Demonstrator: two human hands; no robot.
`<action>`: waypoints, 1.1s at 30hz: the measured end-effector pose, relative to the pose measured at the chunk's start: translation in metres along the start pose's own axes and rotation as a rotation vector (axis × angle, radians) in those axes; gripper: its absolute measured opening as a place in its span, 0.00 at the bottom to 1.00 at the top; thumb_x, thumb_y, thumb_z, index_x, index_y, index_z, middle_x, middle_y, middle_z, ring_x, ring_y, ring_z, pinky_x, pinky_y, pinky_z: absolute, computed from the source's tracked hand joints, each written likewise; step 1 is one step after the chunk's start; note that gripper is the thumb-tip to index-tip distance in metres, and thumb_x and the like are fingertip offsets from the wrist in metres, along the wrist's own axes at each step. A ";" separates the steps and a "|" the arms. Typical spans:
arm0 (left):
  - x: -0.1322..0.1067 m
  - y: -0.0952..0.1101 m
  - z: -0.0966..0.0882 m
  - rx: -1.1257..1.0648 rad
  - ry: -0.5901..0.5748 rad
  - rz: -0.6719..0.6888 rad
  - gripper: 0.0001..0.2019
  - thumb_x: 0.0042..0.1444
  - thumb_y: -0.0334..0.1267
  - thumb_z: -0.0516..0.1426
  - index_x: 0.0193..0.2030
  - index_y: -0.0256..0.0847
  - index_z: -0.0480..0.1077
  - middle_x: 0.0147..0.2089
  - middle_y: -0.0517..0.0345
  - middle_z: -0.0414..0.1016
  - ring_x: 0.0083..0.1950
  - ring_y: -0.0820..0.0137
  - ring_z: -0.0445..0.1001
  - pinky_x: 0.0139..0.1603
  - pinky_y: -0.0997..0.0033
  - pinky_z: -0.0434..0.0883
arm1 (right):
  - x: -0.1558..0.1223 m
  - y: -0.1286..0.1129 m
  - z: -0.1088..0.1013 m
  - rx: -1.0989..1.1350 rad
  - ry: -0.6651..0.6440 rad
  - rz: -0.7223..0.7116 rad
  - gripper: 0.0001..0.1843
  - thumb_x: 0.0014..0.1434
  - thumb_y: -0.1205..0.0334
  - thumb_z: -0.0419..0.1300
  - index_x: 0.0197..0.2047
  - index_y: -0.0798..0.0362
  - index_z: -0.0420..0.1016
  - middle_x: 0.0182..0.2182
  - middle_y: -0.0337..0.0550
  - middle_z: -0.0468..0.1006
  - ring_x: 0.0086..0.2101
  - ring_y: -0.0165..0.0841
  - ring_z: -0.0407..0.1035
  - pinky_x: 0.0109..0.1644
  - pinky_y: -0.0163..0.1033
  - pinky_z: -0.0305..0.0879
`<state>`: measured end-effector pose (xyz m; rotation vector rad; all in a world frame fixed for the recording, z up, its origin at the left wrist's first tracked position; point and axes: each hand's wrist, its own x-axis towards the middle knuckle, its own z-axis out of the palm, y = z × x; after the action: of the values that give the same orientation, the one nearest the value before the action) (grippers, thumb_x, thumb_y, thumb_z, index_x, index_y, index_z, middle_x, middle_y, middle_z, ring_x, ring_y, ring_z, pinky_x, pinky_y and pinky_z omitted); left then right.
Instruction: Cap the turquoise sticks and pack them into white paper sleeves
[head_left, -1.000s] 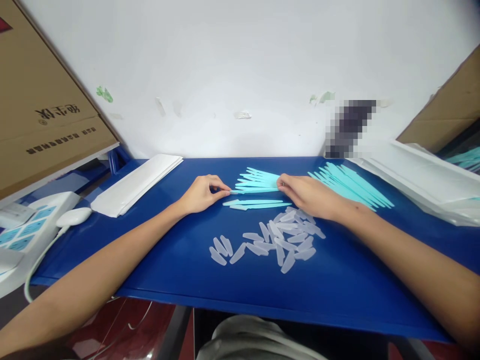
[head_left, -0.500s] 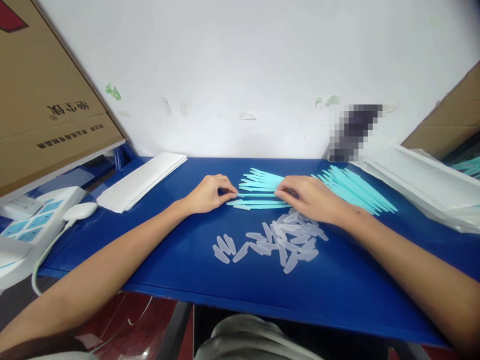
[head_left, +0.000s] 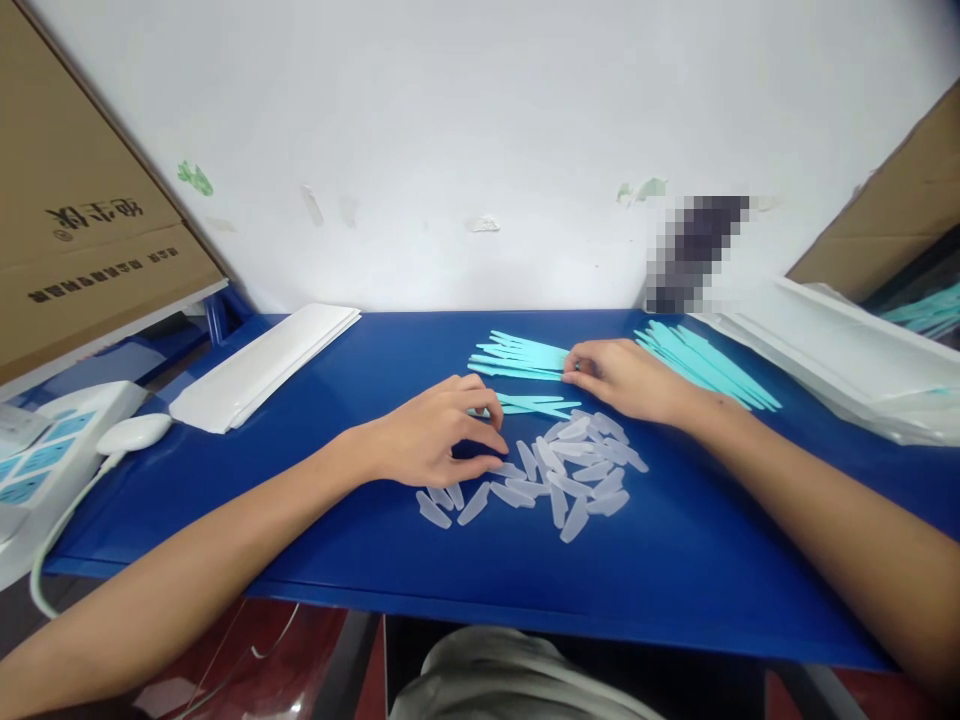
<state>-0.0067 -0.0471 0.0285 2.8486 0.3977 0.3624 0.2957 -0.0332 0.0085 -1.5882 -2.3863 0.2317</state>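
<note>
My left hand (head_left: 446, 432) hovers at the near pile with its thumb and fingers apart, holding nothing. Under its fingertips lie small translucent plastic blade covers (head_left: 574, 487), loosely heaped on the table. Just beyond that hand, a few thin turquoise sticks (head_left: 536, 404) lie crosswise, partly hidden by its fingers. My right hand (head_left: 626, 378) pinches the right end of a turquoise stick (head_left: 517, 371) at the front of the back bundle (head_left: 521, 350). Another fanned bundle of turquoise sticks (head_left: 712, 368) rests behind my right wrist.
The blue table (head_left: 420, 560) meets a white wall (head_left: 420, 120). White folded sheets (head_left: 262, 365) lie at left, beside a power strip (head_left: 64, 440) and a white charger with a cable (head_left: 135, 433). A white tray (head_left: 862, 365) stands at right. Cardboard boxes (head_left: 82, 180) flank both sides.
My left hand has let go of a turquoise stick, moved nearer to the translucent covers and opened. My right hand has shifted slightly back to the bundle. The view has turned slightly right.
</note>
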 end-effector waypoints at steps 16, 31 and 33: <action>-0.002 0.004 -0.005 -0.023 0.001 -0.070 0.08 0.66 0.42 0.60 0.38 0.46 0.80 0.47 0.55 0.78 0.48 0.62 0.70 0.52 0.57 0.61 | -0.001 -0.002 0.004 -0.028 0.041 -0.093 0.11 0.68 0.55 0.52 0.44 0.49 0.72 0.35 0.43 0.77 0.32 0.34 0.68 0.35 0.39 0.57; -0.015 -0.067 0.003 0.135 0.327 -0.445 0.10 0.65 0.42 0.56 0.42 0.44 0.79 0.42 0.56 0.83 0.43 0.64 0.75 0.45 0.64 0.65 | -0.001 -0.003 0.006 0.034 -0.022 -0.029 0.17 0.70 0.52 0.50 0.53 0.49 0.72 0.30 0.42 0.79 0.30 0.36 0.69 0.34 0.40 0.57; -0.015 -0.067 0.004 0.110 0.297 -0.415 0.10 0.65 0.42 0.56 0.42 0.44 0.79 0.41 0.56 0.83 0.43 0.64 0.74 0.45 0.64 0.65 | 0.000 -0.003 0.008 0.024 -0.017 -0.015 0.17 0.70 0.51 0.49 0.53 0.49 0.72 0.31 0.42 0.79 0.30 0.36 0.69 0.34 0.40 0.57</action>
<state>-0.0356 0.0106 0.0037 2.7174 1.0717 0.6948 0.2903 -0.0346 0.0023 -1.5634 -2.3986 0.2708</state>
